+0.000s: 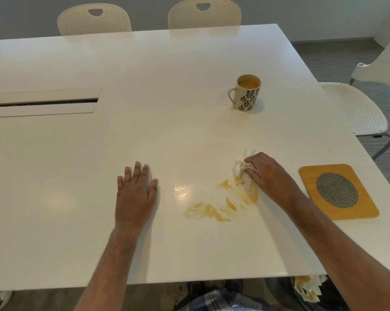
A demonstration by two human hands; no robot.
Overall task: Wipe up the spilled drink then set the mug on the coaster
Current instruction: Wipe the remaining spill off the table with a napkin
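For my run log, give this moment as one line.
phase: wiping | right hand: grips tissue on spill | left hand: flat on table | mug: off coaster

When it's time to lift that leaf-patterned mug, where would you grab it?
By the handle, I'd guess, coming in from the left side of the mug. The loop sticks out that way, and the mug stands upright and nearly full, so a level grip helps avoid another spill.

text: none legible | labels, brands, numbers, signs: none seen | mug [248, 92], far right on desk [144, 86]: only a dark leaf pattern is carried, no lettering | coaster [339, 191], near right: unmarked, metal mesh inset
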